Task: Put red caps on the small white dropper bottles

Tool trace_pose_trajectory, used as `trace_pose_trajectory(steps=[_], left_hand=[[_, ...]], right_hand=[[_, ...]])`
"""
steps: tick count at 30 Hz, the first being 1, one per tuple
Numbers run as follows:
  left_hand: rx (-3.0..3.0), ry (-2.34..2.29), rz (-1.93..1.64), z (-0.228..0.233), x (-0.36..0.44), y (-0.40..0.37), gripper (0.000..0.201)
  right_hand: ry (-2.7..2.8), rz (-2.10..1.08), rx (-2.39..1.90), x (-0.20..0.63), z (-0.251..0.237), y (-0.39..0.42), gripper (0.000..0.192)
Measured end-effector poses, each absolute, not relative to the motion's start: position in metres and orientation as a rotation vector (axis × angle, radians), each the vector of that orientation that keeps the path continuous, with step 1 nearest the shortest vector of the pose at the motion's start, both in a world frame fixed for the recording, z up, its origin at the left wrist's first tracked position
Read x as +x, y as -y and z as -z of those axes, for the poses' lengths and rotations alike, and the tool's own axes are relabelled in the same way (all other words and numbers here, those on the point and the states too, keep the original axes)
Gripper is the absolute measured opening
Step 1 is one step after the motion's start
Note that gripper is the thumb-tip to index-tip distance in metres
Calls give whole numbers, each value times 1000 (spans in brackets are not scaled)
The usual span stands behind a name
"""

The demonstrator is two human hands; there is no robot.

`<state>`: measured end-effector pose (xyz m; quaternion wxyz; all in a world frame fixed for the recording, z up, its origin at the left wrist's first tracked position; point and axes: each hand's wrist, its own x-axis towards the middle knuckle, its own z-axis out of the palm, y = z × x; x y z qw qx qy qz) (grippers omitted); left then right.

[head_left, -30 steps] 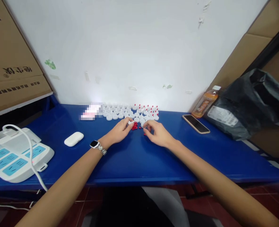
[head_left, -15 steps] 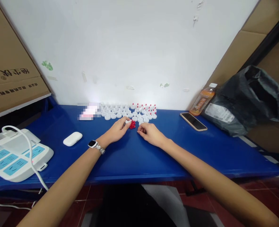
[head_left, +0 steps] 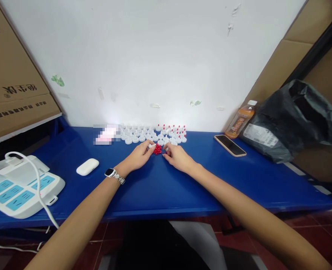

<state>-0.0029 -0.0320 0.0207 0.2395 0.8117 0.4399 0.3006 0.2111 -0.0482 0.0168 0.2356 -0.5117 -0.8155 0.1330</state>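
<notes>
Nearest, the left hand (head_left: pixel 139 156) pinches a small white cap (head_left: pixel 151 145) at its fingertips; the right hand (head_left: pixel 178 158) curls its fingers at the little red pieces (head_left: pixel 157 149) between them, grip unclear. Beyond, rows of white caps (head_left: pixel 143 134) line the blue table (head_left: pixel 166 183) by the wall.

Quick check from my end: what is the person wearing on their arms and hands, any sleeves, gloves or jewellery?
Both forearms are bare, with no sleeves in view and no gloves. The left hand has a watch at the wrist: a dark rounded-square face on a silver link bracelet. The right hand and its wrist carry nothing that shows, and no rings can be made out.
</notes>
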Motion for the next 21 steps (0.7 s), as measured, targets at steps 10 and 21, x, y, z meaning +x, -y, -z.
trace_pose_trajectory(steps=[10, 21], left_hand=[[2243, -1225, -804, -22, -1, 33, 41], [2225, -1255, -805, -24, -7, 32, 44]], right_hand=[[2231, -330, -1433, 214, -18, 48, 9], [2284, -425, -1525, 205, -27, 30, 8]])
